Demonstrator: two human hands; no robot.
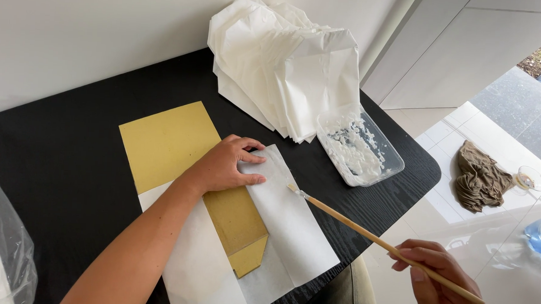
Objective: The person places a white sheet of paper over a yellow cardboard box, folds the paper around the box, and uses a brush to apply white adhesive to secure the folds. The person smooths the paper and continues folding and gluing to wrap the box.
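Observation:
My left hand (227, 164) presses flat on a folded white paper sheet (289, 224) that wraps partly over a yellow cardboard template (166, 139) on the black table (66, 163). My right hand (437, 277) grips the end of a long wooden brush (369, 236). The brush tip rests at the paper's right edge, just beside my left fingers. A clear plastic tray (359, 148) with white paste stands to the right of the paper.
A stack of folded white paper bags (282, 62) leans against the wall at the back of the table. A clear plastic bag (1, 238) lies at the left edge. On the tiled floor to the right lie a brown cloth (479, 177) and a blue-tinted bottle (540, 236).

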